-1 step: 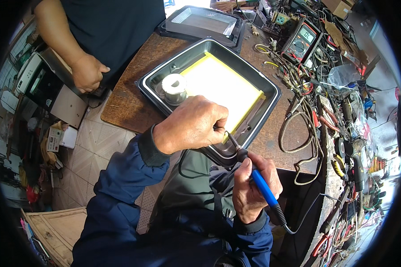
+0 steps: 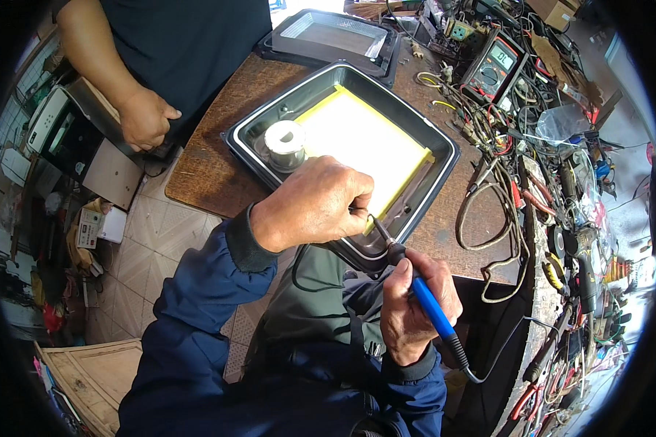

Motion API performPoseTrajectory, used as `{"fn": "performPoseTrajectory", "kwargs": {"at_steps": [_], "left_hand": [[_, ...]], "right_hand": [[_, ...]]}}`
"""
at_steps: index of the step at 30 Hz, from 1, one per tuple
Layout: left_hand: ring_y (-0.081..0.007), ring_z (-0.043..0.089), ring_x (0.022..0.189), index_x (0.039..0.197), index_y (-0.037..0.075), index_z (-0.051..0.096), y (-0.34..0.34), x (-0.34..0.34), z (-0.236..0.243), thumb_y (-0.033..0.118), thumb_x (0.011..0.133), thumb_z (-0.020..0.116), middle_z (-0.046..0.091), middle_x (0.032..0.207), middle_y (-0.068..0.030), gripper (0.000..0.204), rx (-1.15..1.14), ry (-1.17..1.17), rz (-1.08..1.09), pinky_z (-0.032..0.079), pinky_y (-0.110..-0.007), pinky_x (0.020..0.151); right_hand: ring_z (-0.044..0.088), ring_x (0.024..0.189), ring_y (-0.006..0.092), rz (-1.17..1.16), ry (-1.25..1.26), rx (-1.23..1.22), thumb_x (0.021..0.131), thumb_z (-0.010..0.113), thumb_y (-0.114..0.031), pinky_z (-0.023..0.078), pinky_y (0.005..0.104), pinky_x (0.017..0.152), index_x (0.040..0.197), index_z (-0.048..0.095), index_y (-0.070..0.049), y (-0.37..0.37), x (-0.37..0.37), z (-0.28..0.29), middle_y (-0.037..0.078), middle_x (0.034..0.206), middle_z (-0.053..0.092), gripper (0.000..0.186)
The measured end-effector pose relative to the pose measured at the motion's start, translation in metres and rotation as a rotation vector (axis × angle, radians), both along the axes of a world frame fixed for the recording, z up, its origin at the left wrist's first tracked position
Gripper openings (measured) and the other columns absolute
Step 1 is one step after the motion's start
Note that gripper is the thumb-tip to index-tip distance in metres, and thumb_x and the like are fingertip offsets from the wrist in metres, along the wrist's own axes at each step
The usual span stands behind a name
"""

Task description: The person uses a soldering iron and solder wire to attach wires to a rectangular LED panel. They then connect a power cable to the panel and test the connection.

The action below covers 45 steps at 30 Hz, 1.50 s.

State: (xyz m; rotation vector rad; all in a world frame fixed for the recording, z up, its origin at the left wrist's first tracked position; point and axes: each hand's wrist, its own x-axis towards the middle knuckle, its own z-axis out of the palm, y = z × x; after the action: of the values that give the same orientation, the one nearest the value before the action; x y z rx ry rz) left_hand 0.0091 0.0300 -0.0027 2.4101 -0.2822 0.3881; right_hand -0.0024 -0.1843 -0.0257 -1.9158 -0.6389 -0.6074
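Soldering iron (image 2: 433, 307), blue-handled, slants across the near edge of a black tray (image 2: 415, 130), its dark metal tip pointing away from you and leftward. Your right hand (image 2: 410, 309) grasps it, thumb and fingers wrapped closely around the grip, and its cord (image 2: 479, 379) curves off from the lower end. Just beside the tip, your left hand (image 2: 317, 200) is curled, thumb drawn to the fingertips; I cannot tell whether it pinches anything, nor whether the tip touches anything.

Inside the tray lies a bright white panel (image 2: 372, 142) with yellow edges, too glaring to show any marks. A metallic spool (image 2: 287, 157) with a pale top stands toward the tray's left corner. Under the tray is your brown wooden worktop (image 2: 211, 164). To your right, a multimeter (image 2: 494, 67) trimmed in red shows dark characters on its screen; the printing around its dial is too small to read. On your left, another person's hand (image 2: 146, 120) hangs loosely closed, apart from the tray.
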Motion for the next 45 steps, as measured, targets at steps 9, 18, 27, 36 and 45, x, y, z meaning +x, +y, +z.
{"fn": "performPoseTrajectory", "kwargs": {"at_steps": [9, 18, 27, 36, 45], "left_hand": [[-0.0245, 0.072, 0.064, 0.073, 0.002, 0.068, -0.0009, 0.0001, 0.0002, 0.002, 0.075, 0.076, 0.071, 0.068, -0.0107, 0.008, -0.007, -0.043, -0.005, 0.056, -0.035, 0.063], [-0.0262, 0.072, 0.064, 0.073, 0.001, 0.068, -0.0016, -0.0002, 0.0017, 0.002, 0.075, 0.075, 0.071, 0.068, -0.0115, 0.008, 0.021, -0.031, -0.006, 0.056, -0.036, 0.062], [-0.0264, 0.072, 0.063, 0.073, 0.001, 0.068, -0.0016, -0.0002, 0.004, 0.002, 0.075, 0.075, 0.071, 0.067, -0.012, 0.007, 0.047, -0.032, -0.013, 0.056, -0.036, 0.062], [-0.0289, 0.073, 0.064, 0.072, 0.001, 0.069, -0.0016, 0.0005, 0.0039, 0.002, 0.074, 0.075, 0.071, 0.068, -0.0134, 0.007, 0.03, 0.009, -0.008, 0.055, -0.037, 0.062], [-0.0299, 0.072, 0.065, 0.072, 0.001, 0.068, -0.0036, -0.0002, 0.0062, 0.003, 0.075, 0.075, 0.071, 0.068, -0.0138, 0.008, 0.066, -0.02, -0.004, 0.055, -0.038, 0.063]], "right_hand": [[0.072, 0.065, 0.0276, 0.001, 0.005, 0.001, 0.08, 0.076, -0.004, 0.058, 0.0344, 0.059, 0.097, 0.073, -0.001, 0.0, 0.0001, 0.0, 0.014, 0.079, 0.07, 0.017], [0.072, 0.065, 0.0275, 0.0, -0.002, -0.005, 0.079, 0.076, -0.002, 0.058, 0.0344, 0.059, 0.097, 0.073, -0.001, 0.0003, 0.0001, 0.0008, 0.015, 0.079, 0.07, 0.018], [0.071, 0.064, 0.0269, 0.006, 0.009, 0.0, 0.081, 0.076, -0.004, 0.057, 0.0341, 0.059, 0.097, 0.074, -0.001, -0.0002, 0.0001, 0.0024, 0.014, 0.078, 0.07, 0.017], [0.072, 0.064, 0.0266, 0.022, 0.021, 0.006, 0.082, 0.076, -0.004, 0.057, 0.0339, 0.06, 0.098, 0.073, 0.0, -0.0006, 0.0001, 0.0031, 0.014, 0.078, 0.07, 0.017], [0.067, 0.063, 0.0228, 0.012, -0.002, 0.013, 0.083, 0.075, -0.003, 0.054, 0.0315, 0.059, 0.096, 0.073, 0.002, 0.0007, 0.0, 0.0016, 0.013, 0.076, 0.068, 0.015]]}}
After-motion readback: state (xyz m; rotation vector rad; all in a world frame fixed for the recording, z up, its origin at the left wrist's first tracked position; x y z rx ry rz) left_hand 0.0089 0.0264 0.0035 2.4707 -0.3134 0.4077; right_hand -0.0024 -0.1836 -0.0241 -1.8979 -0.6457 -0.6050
